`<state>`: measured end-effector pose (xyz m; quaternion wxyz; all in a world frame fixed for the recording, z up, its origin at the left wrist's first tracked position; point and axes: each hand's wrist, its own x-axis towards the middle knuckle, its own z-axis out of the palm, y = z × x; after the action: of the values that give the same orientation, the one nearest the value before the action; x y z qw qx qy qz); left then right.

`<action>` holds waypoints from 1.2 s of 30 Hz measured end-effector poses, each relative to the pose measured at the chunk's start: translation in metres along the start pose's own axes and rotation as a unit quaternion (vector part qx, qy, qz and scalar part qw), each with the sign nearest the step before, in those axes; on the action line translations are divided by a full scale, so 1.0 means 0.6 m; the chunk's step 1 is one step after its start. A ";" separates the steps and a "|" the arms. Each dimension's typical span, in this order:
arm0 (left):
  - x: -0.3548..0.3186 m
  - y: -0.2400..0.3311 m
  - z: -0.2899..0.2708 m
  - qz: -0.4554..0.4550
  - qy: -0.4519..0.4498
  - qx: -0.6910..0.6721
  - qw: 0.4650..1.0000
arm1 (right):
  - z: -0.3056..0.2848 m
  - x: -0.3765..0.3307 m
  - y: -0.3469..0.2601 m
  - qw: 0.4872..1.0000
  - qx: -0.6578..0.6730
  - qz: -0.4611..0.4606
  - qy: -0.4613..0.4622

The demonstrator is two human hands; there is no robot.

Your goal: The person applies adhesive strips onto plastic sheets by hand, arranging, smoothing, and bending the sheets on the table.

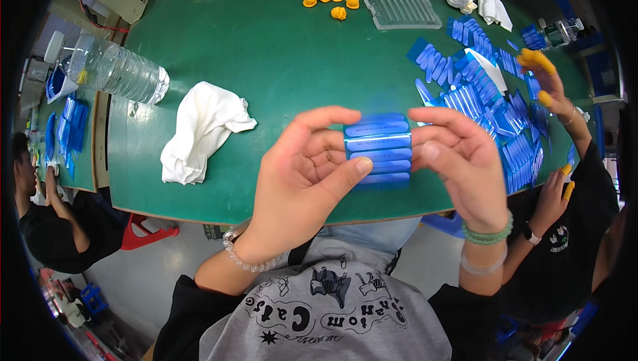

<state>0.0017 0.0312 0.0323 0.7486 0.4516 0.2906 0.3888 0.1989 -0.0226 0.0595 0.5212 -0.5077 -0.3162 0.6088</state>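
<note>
Over the table's near edge I hold a blue translucent sheet (379, 136) with several rounded, lighter blue strips across it, each bearing a line of small print. My left hand (299, 175) is closed on its left side, thumb pressed on the front face and fingers behind. At the right edge, my right hand (462, 168) has its fingers curled round the sheet, thumb bent in front and index finger stretched along the top. Its exact contact is partly hidden. A heap of similar blue strip sheets (488, 98) lies just beyond my right hand.
On the green table (279, 42) lie a white cloth (203, 131), a large clear bottle (116, 68), a clear ridged tray (403, 12) and several yellow finger cots (337, 13). A co-worker's hand (548, 78) with yellow-covered fingertips is over the heap's right side.
</note>
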 end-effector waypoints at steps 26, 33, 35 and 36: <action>0.006 -0.032 0.015 0.077 0.003 0.037 0.996 | 0.010 0.003 0.044 0.993 -0.045 -0.112 -0.004; 0.008 -0.037 0.012 0.042 0.024 0.019 0.999 | 0.028 0.004 0.050 0.995 -0.010 -0.063 0.073; 0.011 -0.038 0.011 0.038 0.013 0.045 0.998 | 0.004 0.008 0.064 0.994 -0.087 -0.058 0.026; 0.011 -0.040 0.014 0.037 0.011 0.044 0.998 | 0.004 0.007 0.067 0.994 -0.088 -0.058 0.028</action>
<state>0.0197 0.0262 0.0139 0.7097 0.4901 0.2987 0.4085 0.1842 -0.0285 0.0221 0.5174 -0.5489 -0.3826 0.5335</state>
